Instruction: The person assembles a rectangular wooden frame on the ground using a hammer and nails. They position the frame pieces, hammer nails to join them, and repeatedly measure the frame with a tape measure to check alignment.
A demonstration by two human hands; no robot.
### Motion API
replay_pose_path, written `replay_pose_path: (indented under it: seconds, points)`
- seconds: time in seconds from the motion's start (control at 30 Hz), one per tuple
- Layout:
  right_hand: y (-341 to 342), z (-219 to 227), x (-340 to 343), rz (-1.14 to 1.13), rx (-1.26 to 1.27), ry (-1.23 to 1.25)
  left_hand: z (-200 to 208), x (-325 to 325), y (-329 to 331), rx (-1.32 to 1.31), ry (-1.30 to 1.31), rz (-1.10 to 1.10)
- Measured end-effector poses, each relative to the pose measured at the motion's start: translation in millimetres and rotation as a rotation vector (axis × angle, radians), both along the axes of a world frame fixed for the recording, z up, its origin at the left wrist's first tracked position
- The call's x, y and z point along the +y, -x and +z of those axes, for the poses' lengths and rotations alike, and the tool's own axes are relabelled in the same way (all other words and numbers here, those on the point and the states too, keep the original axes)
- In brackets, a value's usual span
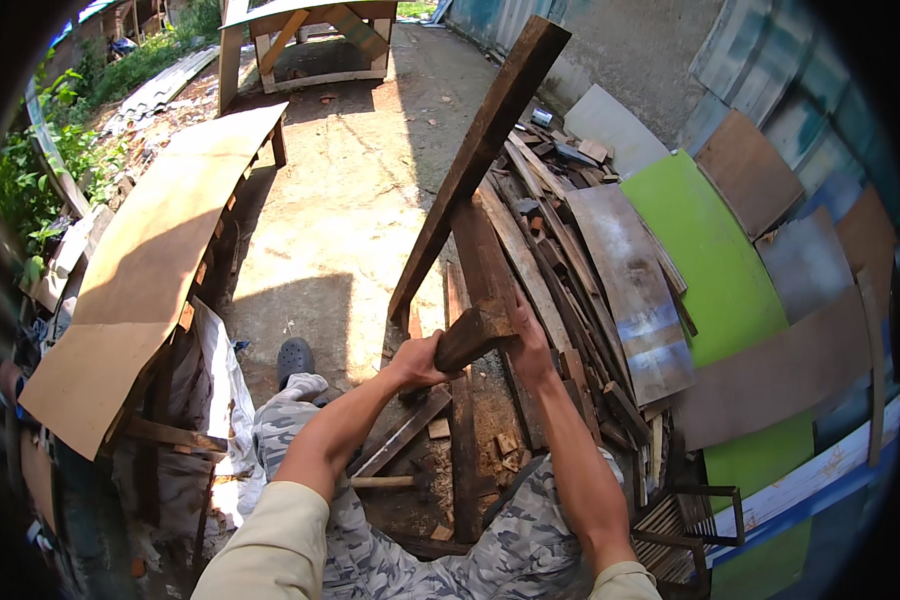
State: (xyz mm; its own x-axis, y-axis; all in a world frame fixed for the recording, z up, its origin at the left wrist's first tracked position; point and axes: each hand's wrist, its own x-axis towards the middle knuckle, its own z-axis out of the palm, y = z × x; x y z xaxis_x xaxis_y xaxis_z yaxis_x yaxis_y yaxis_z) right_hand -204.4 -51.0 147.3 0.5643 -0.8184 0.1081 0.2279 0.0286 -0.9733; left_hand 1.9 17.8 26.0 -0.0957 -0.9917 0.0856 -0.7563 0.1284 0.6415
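1. The wooden frame hangs in front of the seated person's lap, above the littered floor; its long post slants up and away, while a short block crosses its near end.
2. The left hand is closed round the block's lower left end, probably because that corner gives a firm hold against the post's weight.
3. The right hand clasps the frame's near right side, opposite the left, so the two likely share the load and check any twisting (how far its fingers curl underneath, I cannot tell).
4. The knees stand apart on either side of the work area, which seems to leave room for the timber between them.
5. Below lies a dark timber, pointing away from the body, with a pale wooden handle beside it, seemingly within easy reach.
6. Wood chips lie just right of that timber.
7. To the right, a plank pile and a green sheet lie against the wall side; a brown-topped table stands left, perhaps keeping the middle passable.
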Motion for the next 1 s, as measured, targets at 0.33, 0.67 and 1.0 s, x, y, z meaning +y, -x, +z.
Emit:
replay_pose_path:
  seconds: [0.33,0.67,1.0]
  points:
    - [-13,-95,46,0.072,0.463,0.108,65,-35,15,0.118,0.211,0.253]
    - [-52,-100,78,-0.295,0.611,0.143,44,-52,2,0.314,-0.088,0.546]
    - [-55,-112,47,-0.301,0.486,0.2,3,-21,-31,0.886,-0.113,0.452]
